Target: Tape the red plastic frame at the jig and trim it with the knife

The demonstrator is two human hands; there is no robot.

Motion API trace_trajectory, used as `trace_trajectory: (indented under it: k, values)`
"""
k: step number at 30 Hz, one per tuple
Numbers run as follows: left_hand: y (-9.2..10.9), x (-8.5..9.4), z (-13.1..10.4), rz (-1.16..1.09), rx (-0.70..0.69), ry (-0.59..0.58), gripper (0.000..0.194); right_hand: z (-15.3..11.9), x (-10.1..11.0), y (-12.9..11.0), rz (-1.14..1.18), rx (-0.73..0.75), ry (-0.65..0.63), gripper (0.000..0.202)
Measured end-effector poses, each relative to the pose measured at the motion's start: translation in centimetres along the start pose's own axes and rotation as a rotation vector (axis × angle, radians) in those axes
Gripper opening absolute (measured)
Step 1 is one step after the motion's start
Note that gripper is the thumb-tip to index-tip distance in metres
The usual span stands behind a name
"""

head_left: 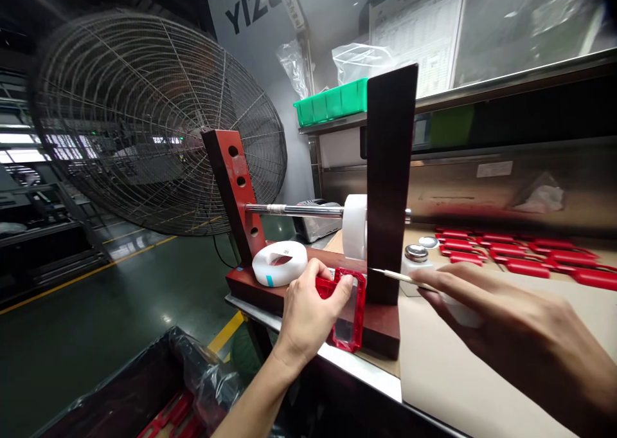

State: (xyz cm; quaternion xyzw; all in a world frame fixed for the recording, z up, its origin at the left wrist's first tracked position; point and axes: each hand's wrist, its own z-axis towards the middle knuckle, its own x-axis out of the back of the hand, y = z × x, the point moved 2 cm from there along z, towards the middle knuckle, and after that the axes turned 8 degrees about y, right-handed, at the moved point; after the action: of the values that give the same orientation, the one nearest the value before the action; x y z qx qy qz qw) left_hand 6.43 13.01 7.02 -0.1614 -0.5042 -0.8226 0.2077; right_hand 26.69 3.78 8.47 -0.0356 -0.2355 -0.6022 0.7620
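My left hand [311, 306] grips a red plastic frame [358, 316] with a clear window, held upright in front of the dark red stand's base. In my right hand [501, 316] is a thin pale stick tool [398, 276], its fine tip pointing left, a little to the right of the frame's top edge. A white tape roll [279, 264] lies on the stand's base, left of my left hand. Another white roll [355, 226] hangs on the metal rod [303, 211] between the stand's two uprights. A small bottle with a metal cap [416, 253] stands behind the tool.
Several red parts [525, 251] lie in rows at the back right of the bench. A green bin [332, 103] sits on the shelf. A large fan [159, 123] stands at the left. Below it, a black-lined container [144, 374] holds red pieces.
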Motion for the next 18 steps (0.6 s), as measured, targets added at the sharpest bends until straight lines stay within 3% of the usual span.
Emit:
trace_trajectory:
  k: [6,14,18]
  values:
    - [-0.2,0.1,0.1,0.001,-0.009,-0.002,0.029,0.6,-1.5,-0.4,-0.067,0.098,-0.032,0.024]
    - [-0.2,0.2,0.1,0.006,-0.011,-0.011,0.028,0.6,-1.9,-0.3,-0.078,0.144,-0.075,0.024]
    - [0.1,0.2,0.1,0.015,-0.012,-0.010,0.027,0.1,-2.1,-0.3,-0.067,0.082,-0.062,0.029]
